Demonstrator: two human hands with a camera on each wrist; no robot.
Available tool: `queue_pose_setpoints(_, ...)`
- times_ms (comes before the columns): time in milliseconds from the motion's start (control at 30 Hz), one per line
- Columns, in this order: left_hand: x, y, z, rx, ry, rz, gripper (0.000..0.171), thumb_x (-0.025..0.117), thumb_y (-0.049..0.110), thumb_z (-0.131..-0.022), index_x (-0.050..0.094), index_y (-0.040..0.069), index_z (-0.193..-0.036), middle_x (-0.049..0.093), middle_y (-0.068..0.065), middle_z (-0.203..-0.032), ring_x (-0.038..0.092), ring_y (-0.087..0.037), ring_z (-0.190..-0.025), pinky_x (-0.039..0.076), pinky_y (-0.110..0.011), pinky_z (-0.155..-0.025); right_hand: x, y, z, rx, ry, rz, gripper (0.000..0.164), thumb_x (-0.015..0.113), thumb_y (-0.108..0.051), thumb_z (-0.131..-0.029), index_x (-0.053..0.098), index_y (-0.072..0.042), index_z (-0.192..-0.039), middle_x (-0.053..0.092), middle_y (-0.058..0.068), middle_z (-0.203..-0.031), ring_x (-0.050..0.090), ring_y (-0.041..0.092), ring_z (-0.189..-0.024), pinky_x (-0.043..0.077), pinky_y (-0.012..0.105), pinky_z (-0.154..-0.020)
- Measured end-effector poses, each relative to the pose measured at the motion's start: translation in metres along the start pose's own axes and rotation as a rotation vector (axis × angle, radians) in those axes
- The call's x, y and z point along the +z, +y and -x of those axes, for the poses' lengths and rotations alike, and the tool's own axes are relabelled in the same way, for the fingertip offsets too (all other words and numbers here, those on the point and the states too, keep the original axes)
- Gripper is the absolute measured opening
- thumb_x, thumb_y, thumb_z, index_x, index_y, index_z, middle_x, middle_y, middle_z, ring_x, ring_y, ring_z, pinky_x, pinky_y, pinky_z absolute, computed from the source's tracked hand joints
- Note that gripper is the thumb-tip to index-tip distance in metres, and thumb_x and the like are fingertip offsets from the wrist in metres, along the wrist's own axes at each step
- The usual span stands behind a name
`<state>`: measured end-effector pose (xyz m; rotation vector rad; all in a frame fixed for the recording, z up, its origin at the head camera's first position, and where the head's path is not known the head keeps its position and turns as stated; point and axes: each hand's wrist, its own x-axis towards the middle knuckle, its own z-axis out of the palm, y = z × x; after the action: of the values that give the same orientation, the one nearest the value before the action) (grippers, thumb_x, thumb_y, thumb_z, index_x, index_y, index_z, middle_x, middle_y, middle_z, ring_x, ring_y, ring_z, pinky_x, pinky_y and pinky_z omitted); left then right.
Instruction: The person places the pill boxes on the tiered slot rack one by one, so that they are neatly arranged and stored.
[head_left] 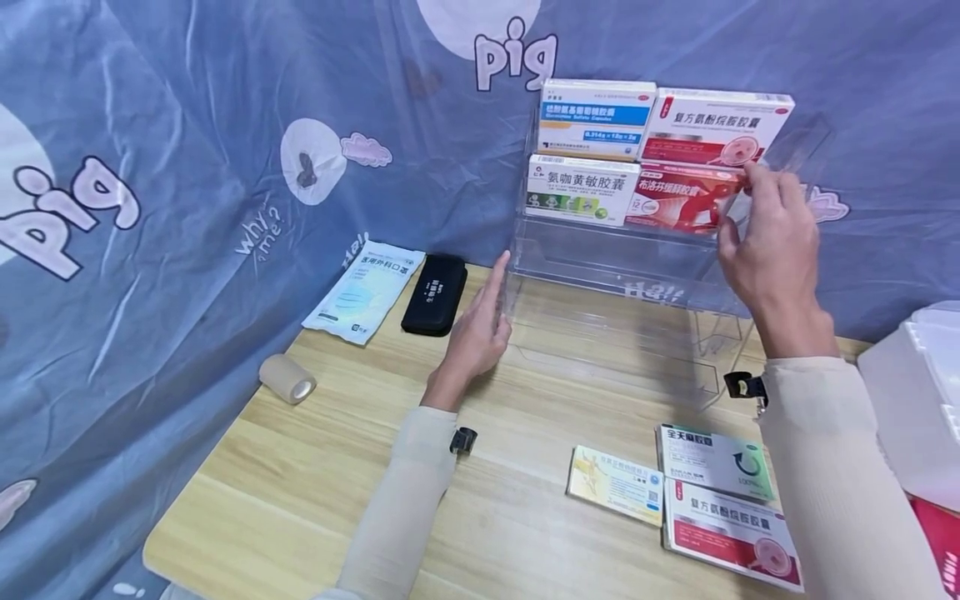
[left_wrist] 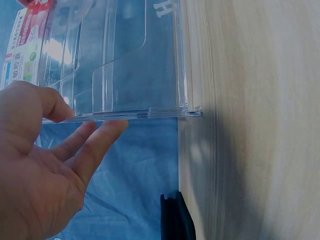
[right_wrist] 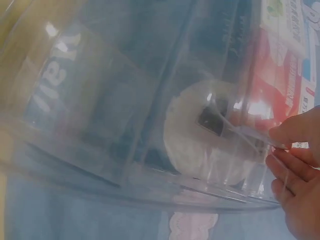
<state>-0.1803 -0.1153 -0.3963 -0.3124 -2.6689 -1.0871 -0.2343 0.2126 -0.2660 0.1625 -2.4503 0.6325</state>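
Observation:
A clear tiered display stand [head_left: 600,254] stands on the wooden table against the blue cloth. My left hand [head_left: 478,335] holds its left side panel, thumb on one face and fingers [left_wrist: 102,145] on the other. My right hand [head_left: 780,242] pinches the right end of a red medicine box [head_left: 675,200] on the second tier. Left of that box sits a white-and-green medicine box [head_left: 581,190]. On the top tier, a blue-and-white box [head_left: 596,117] stands beside a white-and-red box [head_left: 716,125]. The lower tiers show bare clear plastic.
Three medicine boxes lie in front: a yellow one [head_left: 615,486], a green-and-white one [head_left: 712,461] and a white-and-red one [head_left: 731,533]. At left are a mask packet [head_left: 365,292], a black case [head_left: 435,296] and a tan bandage roll [head_left: 287,379]. A white container [head_left: 911,400] stands right.

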Motion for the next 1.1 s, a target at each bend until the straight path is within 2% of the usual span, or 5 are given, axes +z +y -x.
queue_pose_setpoints(200, 0.0, 0.0, 0.0, 0.005, -0.002, -0.001, 0.1, 0.055, 0.001, -0.088, -0.004, 0.048, -0.153, 0.029, 0.003, -0.161, 0.06, -0.025, -0.105, 0.05, -0.034, -0.063, -0.006, -0.001, 0.004, -0.005, -0.032, 0.0, 0.06, 0.057, -0.004, -0.087, 0.043, -0.01, -0.145, 0.053, 0.024, -0.138, 0.049, 0.049, -0.121, 0.036, 0.062, -0.105)
queue_pose_setpoints(367, 0.001, 0.001, 0.0, 0.008, -0.003, 0.004, 0.1, 0.055, 0.001, -0.087, -0.003, 0.048, -0.153, 0.029, 0.003, -0.161, 0.061, -0.025, -0.104, 0.05, -0.034, -0.063, -0.013, 0.0, 0.01, 0.002, -0.043, -0.008, 0.065, 0.06, -0.006, -0.088, 0.039, -0.013, -0.149, 0.048, 0.02, -0.146, 0.045, 0.046, -0.131, 0.032, 0.058, -0.112)
queue_pose_setpoints(633, 0.0, 0.002, 0.002, 0.006, -0.007, 0.001, 0.1, 0.056, 0.0, -0.088, -0.004, 0.048, -0.153, 0.028, 0.004, -0.162, 0.061, -0.025, -0.096, 0.048, -0.032, -0.059, -0.027, -0.001, 0.035, 0.026, -0.024, -0.026, 0.063, 0.063, -0.012, -0.089, 0.041, -0.011, -0.148, 0.043, 0.016, -0.15, 0.038, 0.039, -0.14, 0.027, 0.051, -0.118)
queue_pose_setpoints(833, -0.001, 0.001, 0.002, 0.011, -0.002, 0.006, 0.1, 0.054, 0.0, -0.088, -0.004, 0.047, -0.154, 0.024, 0.006, -0.163, 0.059, -0.025, -0.092, 0.047, -0.03, -0.056, -0.033, 0.001, 0.061, 0.007, -0.008, -0.027, 0.054, 0.063, -0.012, -0.089, 0.05, -0.007, -0.141, 0.048, 0.02, -0.144, 0.041, 0.041, -0.136, 0.03, 0.056, -0.115)
queue_pose_setpoints(1100, 0.001, 0.0, 0.002, -0.001, -0.01, 0.012, 0.1, 0.054, 0.0, -0.089, -0.005, 0.049, -0.153, 0.025, 0.005, -0.162, 0.057, -0.024, -0.081, 0.045, -0.03, -0.053, -0.039, 0.004, 0.089, -0.081, -0.001, -0.033, 0.037, 0.066, -0.007, -0.085, 0.064, 0.001, -0.122, 0.058, 0.027, -0.124, 0.049, 0.046, -0.118, 0.036, 0.063, -0.097)
